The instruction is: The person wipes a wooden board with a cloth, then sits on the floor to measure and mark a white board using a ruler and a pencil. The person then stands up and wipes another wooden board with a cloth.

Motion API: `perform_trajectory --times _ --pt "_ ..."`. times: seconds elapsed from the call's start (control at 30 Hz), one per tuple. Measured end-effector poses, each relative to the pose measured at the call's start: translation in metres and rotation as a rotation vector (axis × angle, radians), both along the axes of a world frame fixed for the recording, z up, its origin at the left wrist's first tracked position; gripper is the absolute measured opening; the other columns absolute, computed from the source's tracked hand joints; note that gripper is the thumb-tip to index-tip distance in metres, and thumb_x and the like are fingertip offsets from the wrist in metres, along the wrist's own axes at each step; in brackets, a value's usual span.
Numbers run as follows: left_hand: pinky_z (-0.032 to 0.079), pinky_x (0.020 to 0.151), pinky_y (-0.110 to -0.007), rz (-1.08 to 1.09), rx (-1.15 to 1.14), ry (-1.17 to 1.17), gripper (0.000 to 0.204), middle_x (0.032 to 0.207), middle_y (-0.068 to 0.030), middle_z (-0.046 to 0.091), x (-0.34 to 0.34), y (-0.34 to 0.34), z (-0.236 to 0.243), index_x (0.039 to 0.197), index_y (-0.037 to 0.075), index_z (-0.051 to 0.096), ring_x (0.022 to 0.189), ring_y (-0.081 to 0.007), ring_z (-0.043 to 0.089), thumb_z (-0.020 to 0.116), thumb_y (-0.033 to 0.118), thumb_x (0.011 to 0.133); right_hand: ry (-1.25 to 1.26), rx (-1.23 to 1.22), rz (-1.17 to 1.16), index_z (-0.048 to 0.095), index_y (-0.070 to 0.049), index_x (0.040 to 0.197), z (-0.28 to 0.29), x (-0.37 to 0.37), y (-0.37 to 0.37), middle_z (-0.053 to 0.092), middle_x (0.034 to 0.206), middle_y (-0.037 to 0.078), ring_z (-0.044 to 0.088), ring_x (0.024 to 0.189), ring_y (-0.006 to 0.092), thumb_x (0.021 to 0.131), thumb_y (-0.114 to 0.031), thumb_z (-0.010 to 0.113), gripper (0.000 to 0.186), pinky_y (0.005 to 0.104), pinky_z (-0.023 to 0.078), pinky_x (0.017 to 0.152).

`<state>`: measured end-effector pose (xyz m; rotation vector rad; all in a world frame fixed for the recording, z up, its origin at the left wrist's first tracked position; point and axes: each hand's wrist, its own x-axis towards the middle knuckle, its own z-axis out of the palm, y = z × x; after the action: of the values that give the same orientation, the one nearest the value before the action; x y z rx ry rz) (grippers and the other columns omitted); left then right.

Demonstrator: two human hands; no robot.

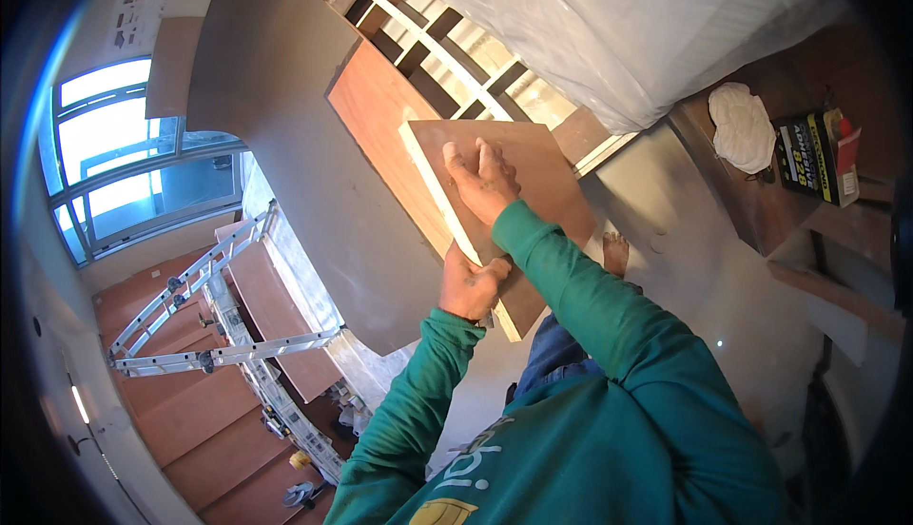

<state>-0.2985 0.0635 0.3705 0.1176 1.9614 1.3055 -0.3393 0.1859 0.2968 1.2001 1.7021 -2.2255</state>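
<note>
A brown wooden panel with a thick pale edge lies tilted in front of me. My left hand is closed around its pale edge, the thumb over the brown face and the other fingers partly hidden. Higher up, my right hand rests on the brown face close to the same edge. Its thumb and forefinger stand apart, with no object visible between them; the remaining fingers are curled and partly out of sight. Beneath and beyond the panel is a larger sheet with a bare reddish wood strip.
A big grey-brown curved sheet stretches out left of my hands. Beyond it stands an aluminium ladder. A pale slatted wooden frame and plastic-covered bulk are at the far side. Right: a black-yellow can and white cloth.
</note>
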Motion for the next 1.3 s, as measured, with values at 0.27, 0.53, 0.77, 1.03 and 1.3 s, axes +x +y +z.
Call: perform_trajectory --times 0.27,0.53,0.77,1.03,1.3 --pt "0.053 0.089 -0.031 -0.064 -0.017 -0.021 0.049 0.114 -0.0098 0.067 -0.003 -0.002 -0.011 0.13 -0.005 0.053 0.1 -0.0181 0.065 0.062 -0.006 0.082 0.247 -0.077 0.01 0.022 -0.003 0.165 -0.014 0.034 0.007 0.012 0.171 0.029 0.008 0.16 0.043 0.086 -0.078 0.062 0.116 0.0523 0.016 0.129" --pt "0.053 0.088 -0.032 -0.105 -0.101 0.04 0.049 0.111 -0.0089 0.066 0.001 0.015 0.008 0.131 -0.004 0.05 0.097 -0.0173 0.064 0.062 -0.007 0.083 0.191 0.061 -0.141 0.026 -0.003 0.163 -0.011 0.007 0.008 0.021 0.167 0.033 0.023 0.155 0.0468 0.09 -0.075 0.061 0.109 0.0543 0.026 0.126" --pt "0.056 0.084 -0.032 -0.048 -0.006 0.005 0.045 0.11 -0.0099 0.069 0.003 0.015 -0.004 0.128 -0.005 0.054 0.095 -0.0176 0.067 0.061 -0.007 0.083 0.168 -0.073 -0.094 0.022 0.001 0.164 -0.011 0.013 0.019 0.017 0.169 0.032 0.017 0.157 0.0454 0.09 -0.081 0.054 0.115 0.0521 0.022 0.128" --pt "0.056 0.088 -0.034 -0.086 0.001 -0.051 0.052 0.117 -0.0119 0.067 0.0 0.014 -0.005 0.133 -0.005 0.049 0.101 -0.0195 0.066 0.061 -0.01 0.083 0.223 -0.143 0.034 0.008 0.006 0.164 -0.019 0.032 0.026 0.014 0.171 0.029 0.014 0.16 0.0397 0.084 -0.081 0.062 0.13 0.0452 0.018 0.13" --pt "0.056 0.087 -0.034 -0.03 -0.064 -0.093 0.053 0.119 -0.0134 0.067 -0.002 0.013 0.006 0.135 -0.006 0.051 0.103 -0.0207 0.067 0.059 -0.01 0.082 0.32 -0.208 0.109 0.009 0.004 0.165 -0.036 0.046 0.031 0.018 0.17 0.029 0.02 0.159 0.0382 0.085 -0.075 0.067 0.126 0.0429 0.024 0.128"
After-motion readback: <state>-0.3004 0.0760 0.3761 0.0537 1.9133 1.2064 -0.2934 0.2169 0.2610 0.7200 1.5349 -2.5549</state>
